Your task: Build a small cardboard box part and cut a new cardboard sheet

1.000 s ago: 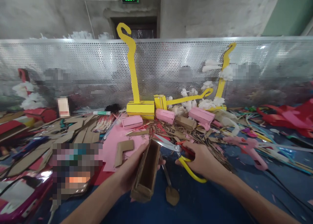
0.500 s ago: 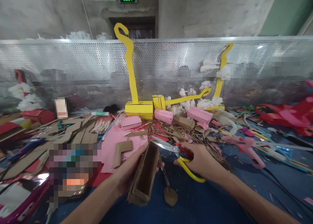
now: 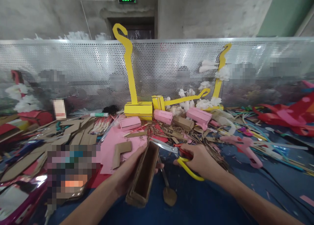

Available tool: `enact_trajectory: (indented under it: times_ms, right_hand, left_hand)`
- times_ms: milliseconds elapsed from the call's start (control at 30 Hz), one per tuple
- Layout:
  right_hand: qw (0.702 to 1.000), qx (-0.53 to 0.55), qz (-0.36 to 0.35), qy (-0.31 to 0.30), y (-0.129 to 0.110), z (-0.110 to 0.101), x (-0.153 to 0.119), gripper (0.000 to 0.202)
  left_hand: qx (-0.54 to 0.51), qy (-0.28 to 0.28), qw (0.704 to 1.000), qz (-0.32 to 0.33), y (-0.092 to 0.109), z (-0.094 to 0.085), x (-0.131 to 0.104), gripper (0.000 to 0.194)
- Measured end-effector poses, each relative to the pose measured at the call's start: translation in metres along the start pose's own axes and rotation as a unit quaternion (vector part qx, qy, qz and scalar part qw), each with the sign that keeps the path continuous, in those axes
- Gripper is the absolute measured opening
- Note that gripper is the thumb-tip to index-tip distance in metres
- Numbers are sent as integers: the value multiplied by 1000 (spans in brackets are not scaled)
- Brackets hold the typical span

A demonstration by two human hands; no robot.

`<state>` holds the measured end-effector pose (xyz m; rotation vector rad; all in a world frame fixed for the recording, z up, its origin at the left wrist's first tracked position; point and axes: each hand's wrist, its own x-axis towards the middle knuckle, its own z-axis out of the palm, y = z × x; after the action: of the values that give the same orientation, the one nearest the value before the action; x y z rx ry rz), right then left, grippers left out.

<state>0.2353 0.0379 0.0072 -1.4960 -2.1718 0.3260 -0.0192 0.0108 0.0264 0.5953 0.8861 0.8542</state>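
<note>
My left hand (image 3: 133,163) is wrapped around a long open cardboard box (image 3: 143,176), tilted with its hollow side up; fingertips show at its right side. In my right hand (image 3: 196,156) is a pair of scissors (image 3: 187,169) with one red and one yellow handle. Their metal blades point left and lie at the far end of the box; whether they touch it I cannot tell. Just right of the box, a spatula-shaped piece (image 3: 169,195) with a thin stem rests on the blue table (image 3: 201,205).
A pink glue gun (image 3: 245,146) with a black cord lies to the right. Cardboard scraps (image 3: 176,133), pink paper (image 3: 110,146) and small pink boxes (image 3: 163,117) lie ahead. Yellow hooked shapes (image 3: 130,74) stand before a perforated metal panel (image 3: 157,61). Cut cardboard (image 3: 78,128) lies left.
The whole view has shifted slightly. My hands keep the same hold on the box and the scissors, and the scissors' blades look a little closer together.
</note>
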Motion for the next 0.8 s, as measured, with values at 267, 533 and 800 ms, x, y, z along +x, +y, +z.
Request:
enact_trajectory:
  times_ms: [267,533,800]
  right_hand:
    - [1000,-12,9,13,4,1,1,41]
    - [1000,-2,6,13,3,2,0,43]
    - [999,-1,-5,48,7,8,2,44]
  left_hand:
    - [-18,-6,1000,-1,-2,-4,4,45]
    - [-20,-11,1000,7,-2,-4,5,40]
    - [-13,-35,999,34,0,-11,9,39]
